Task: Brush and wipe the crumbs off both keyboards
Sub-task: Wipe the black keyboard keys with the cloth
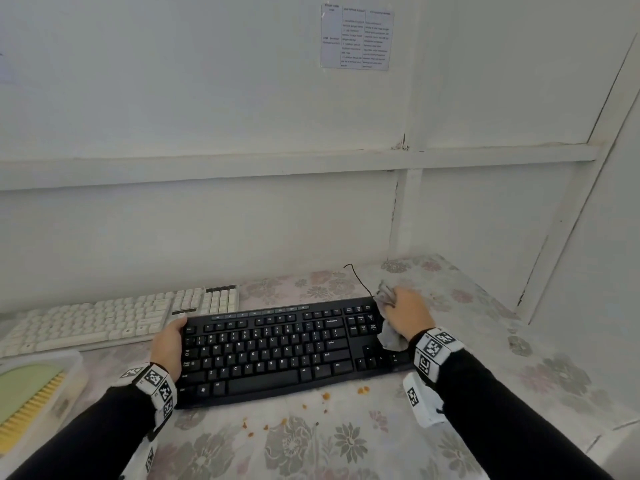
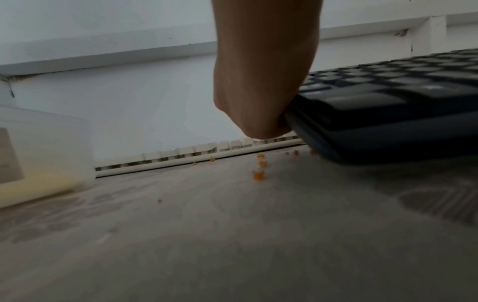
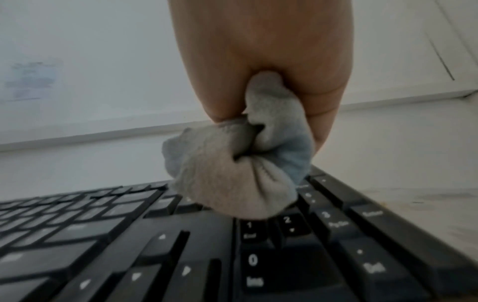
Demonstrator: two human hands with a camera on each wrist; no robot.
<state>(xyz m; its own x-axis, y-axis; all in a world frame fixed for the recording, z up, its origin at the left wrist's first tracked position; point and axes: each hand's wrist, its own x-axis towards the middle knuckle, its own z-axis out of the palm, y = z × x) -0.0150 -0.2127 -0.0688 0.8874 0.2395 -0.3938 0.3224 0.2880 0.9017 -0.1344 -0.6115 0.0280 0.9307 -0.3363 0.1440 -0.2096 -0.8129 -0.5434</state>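
A black keyboard (image 1: 277, 348) lies across the flowered table in front of me. My left hand (image 1: 169, 344) grips its left end, thumb on top near the corner; in the left wrist view that hand (image 2: 261, 92) holds the keyboard's edge (image 2: 375, 114). My right hand (image 1: 405, 315) clutches a bunched grey cloth (image 1: 389, 336) over the number pad. In the right wrist view the cloth (image 3: 240, 175) touches the keys (image 3: 258, 235) below the hand (image 3: 261, 61). A white keyboard (image 1: 114, 320) lies behind at the left. Orange crumbs (image 1: 327, 396) dot the table.
A clear plastic box (image 1: 74, 367) at the left edge holds a green brush with yellow bristles (image 1: 31, 407). The black keyboard's cable (image 1: 358, 280) runs back toward the white wall. More crumbs (image 2: 260, 169) lie between the two keyboards. The table's edge runs along the right.
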